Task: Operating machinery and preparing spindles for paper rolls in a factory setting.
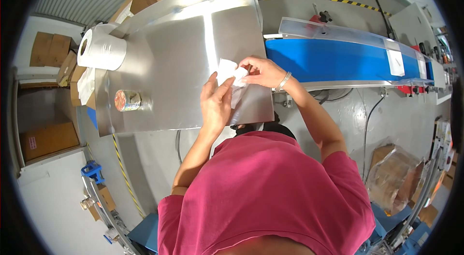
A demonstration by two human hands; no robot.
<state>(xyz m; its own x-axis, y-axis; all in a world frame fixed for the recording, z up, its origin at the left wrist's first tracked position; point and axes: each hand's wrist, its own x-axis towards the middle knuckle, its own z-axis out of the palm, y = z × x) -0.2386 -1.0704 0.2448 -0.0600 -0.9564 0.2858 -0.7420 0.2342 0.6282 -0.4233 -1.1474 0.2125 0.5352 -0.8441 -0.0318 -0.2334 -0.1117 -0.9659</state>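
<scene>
Both my hands are over the right part of a shiny metal table [169, 71], working on a crumpled white paper-like piece [226, 68]. My left hand [216, 101] has its fingers closed on the piece's near left side. From the right, my right hand [263, 72], with bangles at the wrist, pinches its other side between thumb and fingers. What kind of piece it is, I cannot make out. Farther left on the table lies a small cylinder with a patterned wrap and reddish end [128, 101]. Behind it, a large white roll [104, 48] rests by the table's left edge.
A blue conveyor belt [328, 59] with clear side guards [333, 30] runs off to the right from the table. Cardboard boxes [50, 49] stand at the left. Cables [369, 120] trail on the floor, and a plastic-wrapped carton [394, 175] sits at the lower right.
</scene>
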